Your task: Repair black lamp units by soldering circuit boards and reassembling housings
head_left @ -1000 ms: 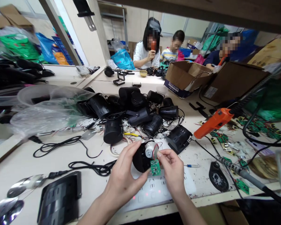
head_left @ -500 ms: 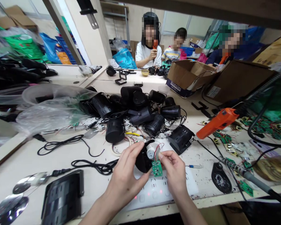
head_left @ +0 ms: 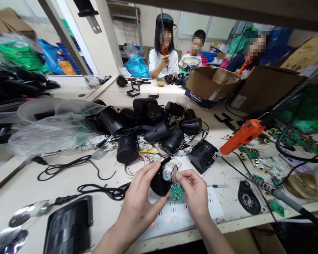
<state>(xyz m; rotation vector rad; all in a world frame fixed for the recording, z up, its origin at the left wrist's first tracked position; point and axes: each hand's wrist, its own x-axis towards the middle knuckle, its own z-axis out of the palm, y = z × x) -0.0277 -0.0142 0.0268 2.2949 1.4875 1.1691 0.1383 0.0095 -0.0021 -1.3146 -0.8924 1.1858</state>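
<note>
My left hand (head_left: 137, 199) is wrapped round a black plastic housing (head_left: 157, 184), thumb and fingers at its sides. Inside the housing's open end sits a small whitish motor (head_left: 167, 171) with red wires. Between thumb and fingertips, my right hand (head_left: 194, 189) pinches a small grey flat piece (head_left: 175, 173) close to the motor. Just below those fingertips hangs a green circuit board (head_left: 177, 192), slightly tilted. Under both hands lies a white power strip (head_left: 167, 219) with red lights.
Behind the hands is a heap of black lamp-like housings (head_left: 156, 132). An orange electric screwdriver (head_left: 241, 137) hangs at the right, near a small blue screwdriver (head_left: 218, 186) and loose circuit boards (head_left: 277, 208). Black cables (head_left: 103, 190) lie left. People sit across the bench.
The circuit board has tilted a little in front of the housing. Both hands keep their hold. The whole view has shifted slightly. The person opposite has lowered an orange tool a little.
</note>
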